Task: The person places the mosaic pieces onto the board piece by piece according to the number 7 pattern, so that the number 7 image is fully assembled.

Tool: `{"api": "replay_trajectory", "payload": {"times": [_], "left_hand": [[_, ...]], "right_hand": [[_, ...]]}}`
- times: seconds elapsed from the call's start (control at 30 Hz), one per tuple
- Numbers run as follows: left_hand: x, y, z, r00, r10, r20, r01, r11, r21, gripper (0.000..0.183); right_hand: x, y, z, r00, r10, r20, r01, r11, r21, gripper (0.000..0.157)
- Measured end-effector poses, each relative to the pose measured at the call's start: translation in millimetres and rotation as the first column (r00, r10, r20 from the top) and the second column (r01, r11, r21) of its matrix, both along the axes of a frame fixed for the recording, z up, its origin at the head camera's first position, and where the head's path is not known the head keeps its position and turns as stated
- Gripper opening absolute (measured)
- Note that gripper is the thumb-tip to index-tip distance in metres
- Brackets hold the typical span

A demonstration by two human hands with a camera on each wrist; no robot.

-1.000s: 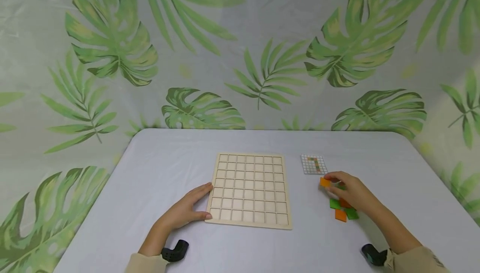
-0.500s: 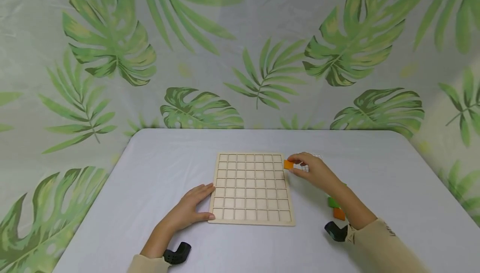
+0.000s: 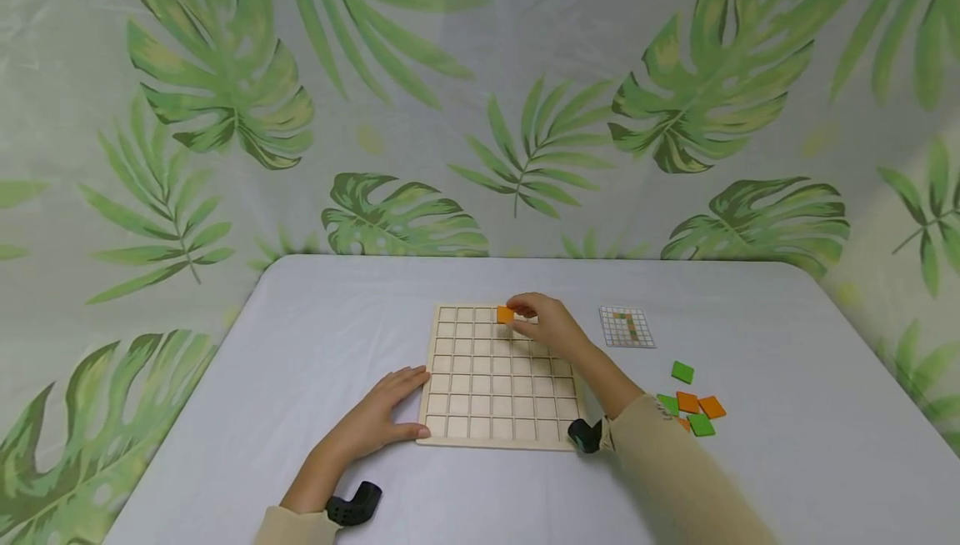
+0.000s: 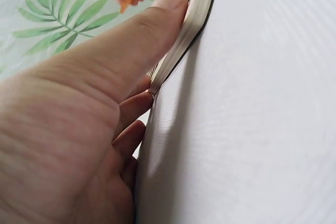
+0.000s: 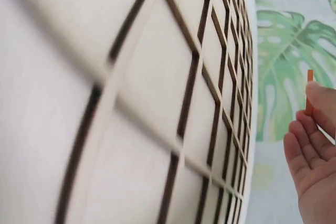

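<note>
A square wooden board point(image 3: 481, 403) with a raised grid of cells lies on the table. My left hand point(image 3: 378, 413) rests at its left edge, thumb on the near corner and fingers along the side; in the left wrist view the thumb point(image 4: 152, 22) presses the rim. Over the far rows, my right hand point(image 3: 549, 327) pinches an orange square tile point(image 3: 504, 314) between thumb and fingers. In the right wrist view this tile point(image 5: 310, 85) is edge-on, held apart from the grid. The forearm covers part of the board's right side.
A small card point(image 3: 628, 330) printed with a coloured grid pattern lies right of the board. Nearer me are several loose tiles, among them a green tile point(image 3: 682, 372) and an orange tile point(image 3: 712, 407). My right sleeve point(image 3: 675, 462) partly covers that group.
My right hand has carried the orange tile leftward from the loose tiles, past the card, to above the board's far rows. My left hand stays at the board's edge.
</note>
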State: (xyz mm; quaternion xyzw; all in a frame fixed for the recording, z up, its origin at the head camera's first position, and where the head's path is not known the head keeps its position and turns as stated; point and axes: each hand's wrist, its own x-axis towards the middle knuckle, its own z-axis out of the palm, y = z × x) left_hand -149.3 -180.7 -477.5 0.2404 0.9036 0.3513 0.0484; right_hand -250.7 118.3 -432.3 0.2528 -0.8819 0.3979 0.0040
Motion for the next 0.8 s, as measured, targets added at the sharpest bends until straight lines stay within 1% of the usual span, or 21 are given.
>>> {"api": "replay_trajectory", "payload": {"times": [0.13, 0.27, 0.4, 0.53, 0.7, 0.8], "left_hand": [[-0.8, -0.8, 0.4, 1.0, -0.002, 0.003, 0.002, 1.0, -0.009, 0.083], [-1.6, -0.9, 0.7, 1.0, -0.005, 0.003, 0.005, 1.0, -0.011, 0.083], [-1.3, -0.7, 1.5, 1.0, -0.008, 0.002, 0.008, 1.0, -0.003, 0.083], [-0.7, -0.9, 2.0, 1.0, -0.006, -0.001, 0.006, 1.0, 0.0, 0.083], [-1.0, -0.7, 1.2, 1.0, -0.008, -0.005, 0.008, 1.0, -0.006, 0.082], [-1.2, -0.1, 0.9, 1.0, -0.01, -0.005, 0.01, 1.0, -0.001, 0.082]], "right_hand": [[-5.8, -15.1, -10.4, 0.996, -0.026, 0.089, 0.029, 0.999, -0.037, 0.03], [-8.2, -24.6, -19.8, 0.988, -0.064, 0.139, 0.066, 0.998, -0.012, 0.028], [-9.5, -29.8, -26.8, 0.988, -0.076, 0.133, 0.072, 0.997, 0.034, 0.026], [-10.8, -34.6, -29.2, 0.992, -0.064, 0.106, 0.058, 0.997, 0.054, 0.022], [-13.6, -40.0, -30.4, 0.993, -0.073, 0.09, 0.064, 0.994, 0.092, 0.018], [-13.8, -40.5, -28.4, 0.991, -0.075, 0.107, 0.063, 0.992, 0.113, 0.023]]}}
